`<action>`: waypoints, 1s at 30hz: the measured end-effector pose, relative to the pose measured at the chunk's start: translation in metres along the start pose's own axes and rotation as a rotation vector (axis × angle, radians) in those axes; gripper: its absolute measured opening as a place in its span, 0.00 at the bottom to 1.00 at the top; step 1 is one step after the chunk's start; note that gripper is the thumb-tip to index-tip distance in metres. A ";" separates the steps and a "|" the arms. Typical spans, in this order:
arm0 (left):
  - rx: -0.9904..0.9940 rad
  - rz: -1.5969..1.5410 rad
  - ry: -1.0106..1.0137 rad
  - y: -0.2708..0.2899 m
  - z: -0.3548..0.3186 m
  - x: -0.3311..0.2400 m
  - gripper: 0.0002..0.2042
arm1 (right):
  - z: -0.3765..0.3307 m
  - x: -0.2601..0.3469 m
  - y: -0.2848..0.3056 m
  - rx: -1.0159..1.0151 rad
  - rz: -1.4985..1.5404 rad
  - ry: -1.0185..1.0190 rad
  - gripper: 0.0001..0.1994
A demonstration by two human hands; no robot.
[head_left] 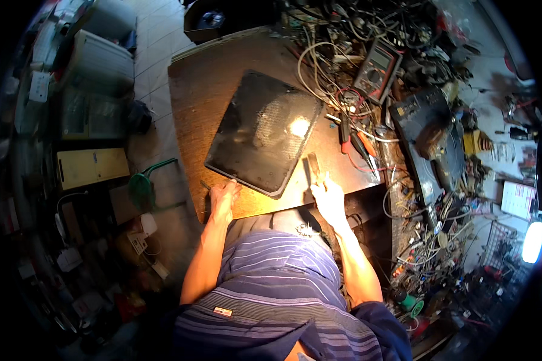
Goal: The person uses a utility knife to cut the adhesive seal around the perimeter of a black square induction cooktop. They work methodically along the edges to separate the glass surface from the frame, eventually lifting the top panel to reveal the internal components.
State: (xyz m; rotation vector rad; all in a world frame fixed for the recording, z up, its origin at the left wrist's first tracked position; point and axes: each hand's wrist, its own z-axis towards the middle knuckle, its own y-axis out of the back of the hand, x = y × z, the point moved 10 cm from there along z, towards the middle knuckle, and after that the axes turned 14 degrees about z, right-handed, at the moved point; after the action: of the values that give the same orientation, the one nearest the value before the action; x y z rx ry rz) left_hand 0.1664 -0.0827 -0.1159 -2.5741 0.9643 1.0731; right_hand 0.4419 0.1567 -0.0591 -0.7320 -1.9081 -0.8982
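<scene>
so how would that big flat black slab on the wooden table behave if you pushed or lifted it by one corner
The black slab looks like a rigid, thin panel, so it would probably stay stiff rather than flop. Its glossy face shows glare, so it may be slippery to the fingers. Lying flat on the wooden table, it should slide rather than tip. The left hand rests near its lower corner.
</scene>
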 end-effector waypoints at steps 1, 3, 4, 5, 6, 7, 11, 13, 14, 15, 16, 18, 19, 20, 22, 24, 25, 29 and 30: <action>-0.034 -0.020 0.016 -0.002 -0.006 -0.008 0.17 | -0.001 0.001 -0.003 -0.017 0.032 -0.019 0.13; -0.093 -0.069 0.087 -0.001 -0.005 -0.010 0.17 | -0.008 0.000 -0.010 -0.019 0.096 -0.044 0.12; -0.092 0.062 0.060 -0.001 -0.004 -0.015 0.16 | -0.012 -0.003 -0.011 -0.028 0.100 -0.039 0.11; -0.089 0.193 0.031 -0.001 -0.003 -0.020 0.16 | -0.016 -0.004 -0.013 -0.039 0.103 -0.033 0.10; -0.085 0.327 0.004 -0.004 -0.006 -0.030 0.15 | -0.022 0.008 -0.010 -0.051 0.036 -0.015 0.10; -0.178 0.718 -0.020 -0.011 -0.025 -0.062 0.15 | -0.029 0.014 -0.010 -0.054 -0.034 0.003 0.09; -0.174 1.233 -0.789 -0.064 -0.057 -0.108 0.19 | -0.057 0.023 -0.021 -0.015 -0.204 0.452 0.08; -0.089 1.298 -0.875 -0.081 -0.055 -0.105 0.20 | -0.064 0.026 -0.025 0.021 -0.295 0.387 0.09; -0.046 1.329 -0.916 -0.088 -0.054 -0.102 0.20 | -0.068 0.028 -0.026 0.040 -0.340 0.356 0.09; -0.021 1.339 -0.900 -0.091 -0.049 -0.099 0.25 | -0.069 0.029 -0.031 0.120 -0.445 0.309 0.13; -0.069 1.362 -0.912 -0.090 -0.045 -0.102 0.27 | -0.069 0.030 -0.033 0.150 -0.481 0.290 0.13; -0.168 1.405 -0.938 -0.088 -0.040 -0.108 0.32 | -0.068 0.029 -0.037 0.210 -0.556 0.255 0.14; -0.156 1.436 -0.890 -0.081 -0.031 -0.108 0.40 | -0.066 0.027 -0.041 0.266 -0.605 0.240 0.15; -0.146 1.464 -0.857 -0.077 -0.026 -0.107 0.41 | -0.063 0.021 -0.040 0.275 -0.574 0.203 0.14; -0.125 1.519 -0.787 -0.072 -0.022 -0.116 0.43 | -0.057 0.020 -0.041 0.299 -0.510 0.129 0.14; -0.077 1.564 -0.750 -0.062 -0.017 -0.119 0.45 | -0.048 0.029 -0.031 0.297 -0.422 -0.175 0.15; -0.060 1.577 -0.741 -0.059 -0.015 -0.119 0.45 | -0.048 0.031 -0.027 0.294 -0.375 -0.327 0.16; -0.024 1.613 -0.728 -0.052 -0.012 -0.123 0.43 | -0.058 0.053 -0.058 0.521 -0.740 0.247 0.23; -0.013 1.629 -0.750 -0.053 -0.011 -0.126 0.41 | -0.055 0.049 -0.063 0.524 -0.732 0.199 0.23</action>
State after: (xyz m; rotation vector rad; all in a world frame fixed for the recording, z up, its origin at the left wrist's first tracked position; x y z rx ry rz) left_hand 0.1402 0.0161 -0.0249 -0.6474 2.6328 1.9397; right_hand 0.3973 0.0826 -0.0151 0.3851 -2.1137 -0.7874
